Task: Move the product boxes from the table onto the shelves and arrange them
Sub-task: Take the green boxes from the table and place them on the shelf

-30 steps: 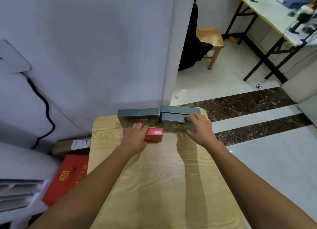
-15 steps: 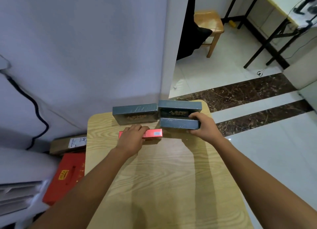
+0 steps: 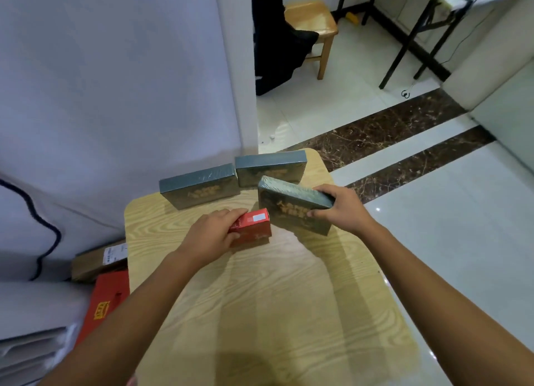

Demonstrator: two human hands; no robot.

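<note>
A light wooden table (image 3: 260, 313) stands in front of me. My left hand (image 3: 211, 235) grips a small red box (image 3: 254, 229) and holds it tilted just above the tabletop. My right hand (image 3: 341, 209) holds a flat dark green box (image 3: 291, 209) by its right end, lifted and tipped up. Two more dark green boxes stand at the table's far edge, one on the left (image 3: 199, 186) and one on the right (image 3: 270, 167). No shelves are in view.
A grey partition wall (image 3: 115, 82) with a black cable (image 3: 43, 226) rises behind the table. On the floor at the left lie a red carton (image 3: 104, 304) and a brown parcel (image 3: 98, 258). A wooden stool (image 3: 312, 21) and black table legs stand far right.
Both hands have lifted their boxes off the table. The green box in my right hand has come toward me and tilted up. The red box has risen and turned.
</note>
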